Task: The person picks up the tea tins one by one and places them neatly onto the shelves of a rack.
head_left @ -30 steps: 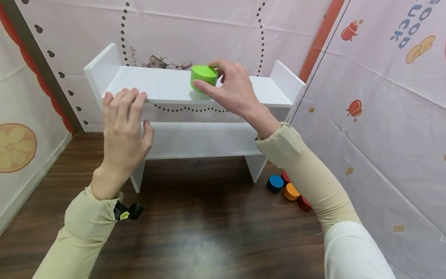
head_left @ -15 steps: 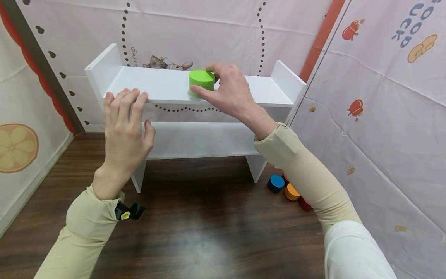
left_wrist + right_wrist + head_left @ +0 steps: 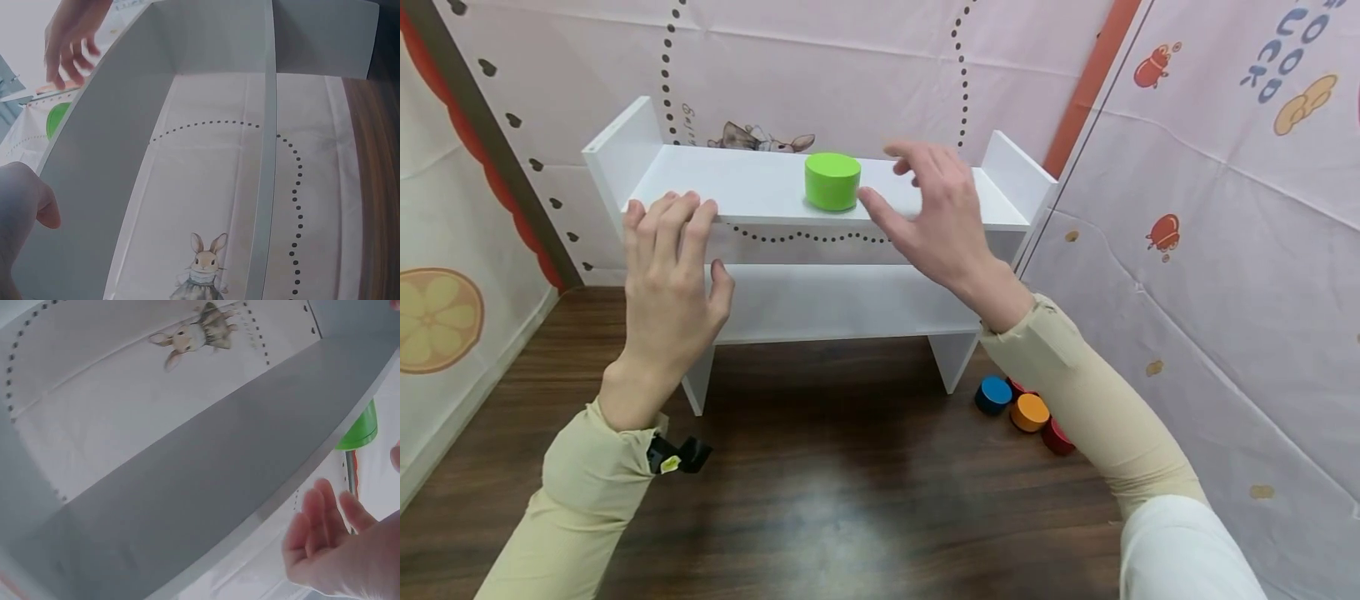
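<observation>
A short bright green cylinder block (image 3: 832, 182) stands upright on the top board of a white shelf (image 3: 737, 179), close to its front edge. My right hand (image 3: 943, 212) hovers just to the right of it, thumb and fingers spread apart and holding nothing. In the right wrist view, that hand (image 3: 340, 544) is beside the board's edge, with part of the green block (image 3: 362, 428) showing past it. My left hand (image 3: 666, 283) rests its fingertips on the front edge of the top board, near the left end; its thumb (image 3: 49, 209) appears in the left wrist view.
On the dark wood floor (image 3: 835, 500), right of the shelf, several similar blocks are grouped: a blue one (image 3: 993, 394), an orange one (image 3: 1029, 412) and red ones (image 3: 1057, 437). A lower white board (image 3: 842, 302) spans the shelf. Printed fabric walls (image 3: 1210, 250) enclose the space.
My right hand has lowered the green block onto the top board, let go of it and drawn back to the right. The left hand has stayed in place.
</observation>
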Demonstrator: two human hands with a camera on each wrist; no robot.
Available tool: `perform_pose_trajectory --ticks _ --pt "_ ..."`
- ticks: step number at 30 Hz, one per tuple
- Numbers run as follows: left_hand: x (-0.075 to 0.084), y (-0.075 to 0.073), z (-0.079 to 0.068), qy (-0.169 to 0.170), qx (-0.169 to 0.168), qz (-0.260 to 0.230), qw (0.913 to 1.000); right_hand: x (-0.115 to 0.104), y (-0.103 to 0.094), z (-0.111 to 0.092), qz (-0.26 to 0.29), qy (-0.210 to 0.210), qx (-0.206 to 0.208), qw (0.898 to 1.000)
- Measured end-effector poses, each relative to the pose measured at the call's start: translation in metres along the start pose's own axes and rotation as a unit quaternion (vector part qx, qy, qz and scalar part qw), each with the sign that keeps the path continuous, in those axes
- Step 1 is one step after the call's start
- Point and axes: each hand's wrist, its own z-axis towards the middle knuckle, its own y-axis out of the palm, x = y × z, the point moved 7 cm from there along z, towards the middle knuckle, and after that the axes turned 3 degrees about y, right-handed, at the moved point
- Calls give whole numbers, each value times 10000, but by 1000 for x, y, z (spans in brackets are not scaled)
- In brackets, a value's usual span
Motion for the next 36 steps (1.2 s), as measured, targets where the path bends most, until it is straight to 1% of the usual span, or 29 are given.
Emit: perform_pose_trajectory --ticks 3,5,7,12,18,21,23,25,28,30,33,34,36 --pt "0 0 0 2 -16 21 10000 4 -15 -16 4 -438 513 9977" --pt "0 0 0 7 -37 48 10000 10 -24 -27 -28 -603 701 9957" --pt "-1 0 0 10 -47 65 10000 17 -30 -37 29 -656 800 9946" --pt "-1 0 -1 25 -89 103 9999 40 -43 -66 294 -458 988 9936" --pt "-1 0 -1 57 -107 118 9999 69 -52 -103 317 -276 992 9942" --pt "-1 0 0 69 -64 78 9999 84 -54 -120 212 -168 983 9948" --pt "0 2 0 82 -60 51 9999 95 -55 -133 56 -56 947 9955" --pt "1 3 0 88 -64 42 9999 106 -56 -145 -218 53 893 9958" --pt "2 4 0 89 -91 69 9999 122 -53 -164 -686 236 663 9952" --pt "2 3 -1 78 -94 97 9999 133 -48 -175 -1020 413 367 9932" --pt "1 2 -1 39 -52 95 9999 151 -34 -192 -1348 837 -347 9867" --pt "1 2 -1 28 -37 84 10000 158 -29 -198 -1425 1025 -645 9824" --pt "1 1 0 11 -12 62 10000 170 -19 -210 -1580 1383 -1268 9694"
